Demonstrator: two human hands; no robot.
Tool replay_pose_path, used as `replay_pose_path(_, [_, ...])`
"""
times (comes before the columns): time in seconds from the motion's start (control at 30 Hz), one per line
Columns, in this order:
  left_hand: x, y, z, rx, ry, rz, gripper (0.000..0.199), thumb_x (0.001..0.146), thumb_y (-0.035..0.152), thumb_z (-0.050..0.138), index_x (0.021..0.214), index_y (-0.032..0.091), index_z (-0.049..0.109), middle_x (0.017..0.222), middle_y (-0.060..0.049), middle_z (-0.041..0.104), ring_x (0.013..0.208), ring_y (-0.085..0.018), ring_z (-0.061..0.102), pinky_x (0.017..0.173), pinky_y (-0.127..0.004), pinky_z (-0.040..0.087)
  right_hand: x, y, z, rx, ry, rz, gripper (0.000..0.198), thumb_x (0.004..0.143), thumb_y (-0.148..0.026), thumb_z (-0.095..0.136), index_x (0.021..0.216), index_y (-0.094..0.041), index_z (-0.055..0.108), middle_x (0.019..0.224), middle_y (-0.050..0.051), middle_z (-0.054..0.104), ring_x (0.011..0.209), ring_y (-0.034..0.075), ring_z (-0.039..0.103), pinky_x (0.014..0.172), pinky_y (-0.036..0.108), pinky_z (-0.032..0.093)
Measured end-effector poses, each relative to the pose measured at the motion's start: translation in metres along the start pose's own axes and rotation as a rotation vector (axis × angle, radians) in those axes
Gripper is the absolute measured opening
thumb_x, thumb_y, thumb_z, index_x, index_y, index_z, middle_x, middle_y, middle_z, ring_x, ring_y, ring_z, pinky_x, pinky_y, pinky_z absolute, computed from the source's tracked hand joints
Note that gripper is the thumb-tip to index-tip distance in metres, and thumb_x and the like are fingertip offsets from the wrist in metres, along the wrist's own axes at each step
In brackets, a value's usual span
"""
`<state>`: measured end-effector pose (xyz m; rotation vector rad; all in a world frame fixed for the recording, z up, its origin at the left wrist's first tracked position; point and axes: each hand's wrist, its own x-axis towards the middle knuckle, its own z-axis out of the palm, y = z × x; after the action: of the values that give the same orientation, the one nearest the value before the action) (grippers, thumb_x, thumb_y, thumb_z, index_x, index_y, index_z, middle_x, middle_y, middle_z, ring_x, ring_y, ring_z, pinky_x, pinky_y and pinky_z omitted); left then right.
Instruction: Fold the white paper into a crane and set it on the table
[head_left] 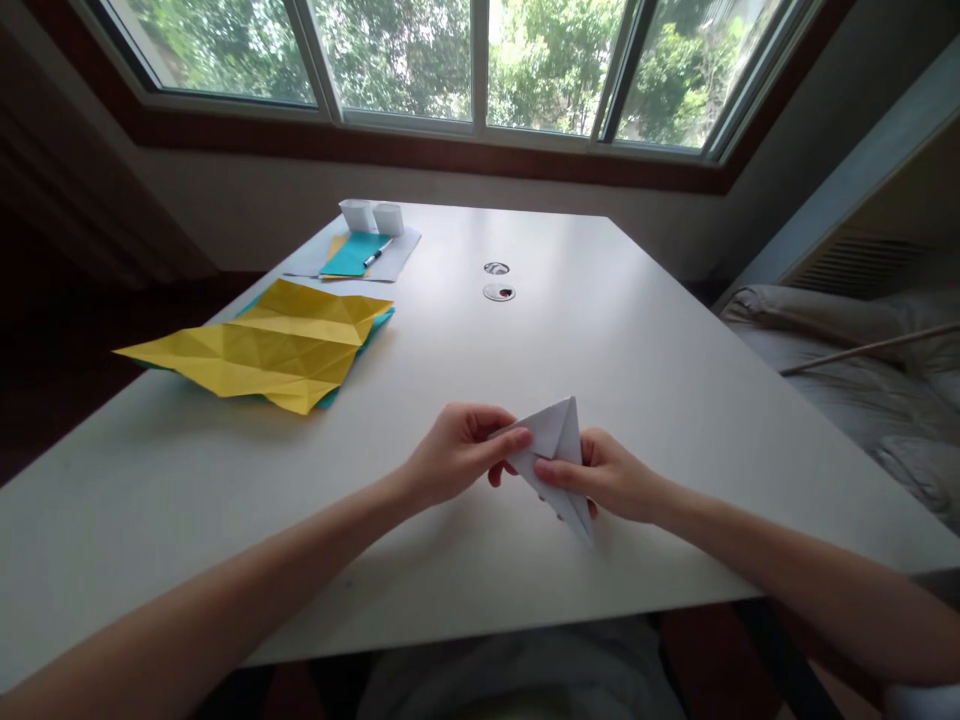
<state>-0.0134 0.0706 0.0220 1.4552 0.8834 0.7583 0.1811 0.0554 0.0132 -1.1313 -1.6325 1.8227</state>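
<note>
Head view, with directions read from a clock face centred on the folded white paper (553,430):

1. The folded paper is held above the near part of the white table (637,330), its longest point aimed between 5 and 6 o'clock.
2. Its 9 o'clock corner is pinched by the left hand (461,450); its 3 o'clock side is gripped by the right hand (626,478), thumb on the front face.
3. At 10 o'clock, a dark-tipped pen (377,252) is laid on a teal sheet (346,257) (any lettering on the pen is too small to be read), with two white paper boxes (356,216) set behind.
4. Nearer, a creased yellow sheet (262,345) is spread over teal paper (382,316), its tip carried past the table's left edge.
5. The near edge is seen at 6 o'clock; bare tabletop is left from 12 to 3, beyond two round fittings (499,292) at 11.
</note>
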Motion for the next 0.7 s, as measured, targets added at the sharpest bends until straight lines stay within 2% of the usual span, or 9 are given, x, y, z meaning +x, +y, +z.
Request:
replay_pose_path(0.1, [0.0, 0.001, 0.0, 0.011, 0.123, 0.053, 0.026, 0.077, 0.037, 0.061, 0.068, 0.013, 0.062, 0.051, 0.002, 0.056, 0.04, -0.005, 0.046, 0.038, -0.015, 0.036, -0.001, -0.001, -0.001, 0.068, -0.003, 0.023, 0.042, 0.074, -0.052, 0.059, 0.075, -0.01, 0.064, 0.056, 0.002, 0.061, 0.04, 0.007, 0.05, 0.039, 0.019, 0.037])
replay_pose_path(0.2, [0.0, 0.001, -0.003, 0.015, 0.236, 0.068, 0.026, 0.077, 0.037, 0.062, 0.069, 0.013, 0.062, 0.052, 0.001, 0.058, 0.04, -0.005, 0.046, 0.037, -0.015, 0.034, 0.0, -0.001, -0.005, 0.07, -0.027, 0.062, 0.047, 0.076, -0.055, 0.056, 0.072, -0.009, 0.064, 0.053, 0.003, 0.062, 0.038, 0.006, 0.051, 0.04, 0.018, 0.038])
replay_pose_path(0.47, [0.001, -0.001, -0.01, 0.024, 0.355, 0.085, 0.025, 0.077, 0.037, 0.062, 0.07, 0.013, 0.062, 0.052, 0.0, 0.059, 0.041, -0.007, 0.047, 0.037, -0.017, 0.033, 0.003, -0.003, -0.014, 0.072, -0.047, 0.068, 0.044, 0.074, -0.053, 0.059, 0.069, -0.01, 0.063, 0.055, 0.003, 0.063, 0.043, 0.008, 0.056, 0.044, 0.019, 0.043])
replay_pose_path(0.57, [0.001, -0.003, -0.016, -0.01, 0.359, 0.098, 0.025, 0.077, 0.037, 0.062, 0.071, 0.013, 0.064, 0.053, 0.0, 0.06, 0.042, -0.007, 0.048, 0.039, -0.018, 0.035, 0.002, -0.004, -0.014, 0.066, -0.038, 0.043, 0.043, 0.074, -0.052, 0.059, 0.068, -0.01, 0.063, 0.054, 0.003, 0.063, 0.042, 0.008, 0.055, 0.043, 0.019, 0.043])
replay_pose_path(0.63, [0.002, -0.003, -0.019, -0.027, 0.321, 0.092, 0.026, 0.077, 0.037, 0.062, 0.07, 0.013, 0.064, 0.054, -0.001, 0.06, 0.045, -0.008, 0.05, 0.041, -0.018, 0.037, -0.001, -0.004, -0.014, 0.065, -0.028, 0.021, 0.041, 0.075, -0.051, 0.059, 0.067, -0.01, 0.062, 0.053, 0.002, 0.062, 0.042, 0.007, 0.055, 0.043, 0.018, 0.043])
replay_pose_path(0.7, [0.003, -0.003, -0.021, -0.032, 0.262, 0.082, 0.025, 0.076, 0.036, 0.063, 0.078, 0.012, 0.065, 0.062, -0.002, 0.063, 0.052, -0.009, 0.055, 0.046, -0.018, 0.04, -0.003, -0.003, -0.015, 0.064, -0.024, 0.013, 0.041, 0.075, -0.05, 0.059, 0.067, -0.01, 0.062, 0.053, 0.003, 0.063, 0.042, 0.008, 0.056, 0.043, 0.018, 0.044])
